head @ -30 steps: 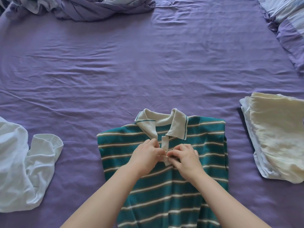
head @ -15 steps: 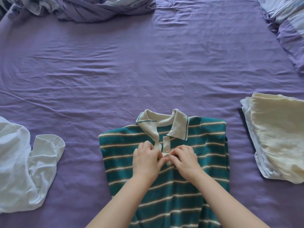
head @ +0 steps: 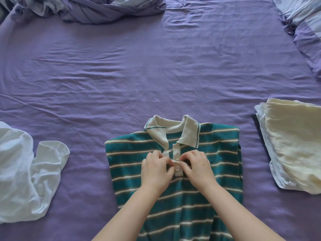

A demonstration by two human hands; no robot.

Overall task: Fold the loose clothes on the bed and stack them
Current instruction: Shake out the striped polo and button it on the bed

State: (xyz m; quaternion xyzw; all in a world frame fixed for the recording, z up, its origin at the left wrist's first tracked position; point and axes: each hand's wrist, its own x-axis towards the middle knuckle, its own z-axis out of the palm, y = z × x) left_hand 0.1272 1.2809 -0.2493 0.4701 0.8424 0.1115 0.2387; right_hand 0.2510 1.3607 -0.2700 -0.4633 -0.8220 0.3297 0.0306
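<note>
Spreading across the whole view is a purple bed sheet (head: pixel 156 75), creased in long ripples and carrying everything else. Bunching along the far edge is a twisted purple and pale blue duvet (head: pixel 97 9), and a matching pillow (head: pixel 305 28) is sitting at the far right corner.

Lying face up near the front edge, in the middle, is the green striped polo shirt (head: pixel 217 171), its sides already turned under so the body is forming a narrow panel, with its lower part running out of view between the forearms. Its cream collar (head: pixel 173 129) is pointing away from the person, both collar tips spreading open over the chest.

Slumping on the left, well apart from the polo, is a loose white shirt (head: pixel 26 176), one cuffed sleeve curling toward the middle. Resting on the right is a stack of folded clothes (head: pixel 293 148), a pale yellow piece lying on top of a white one.

Both hands are working at the cream button placket (head: pixel 177 160) below the collar. The left hand (head: pixel 156 169) is pinching the placket's left edge between thumb and curled fingers. The right hand (head: pixel 198 167) is gripping the placket's right edge the same way, fingertips meeting the cloth just beside the two white buttons (head: pixel 177 168), which are showing between the hands
</note>
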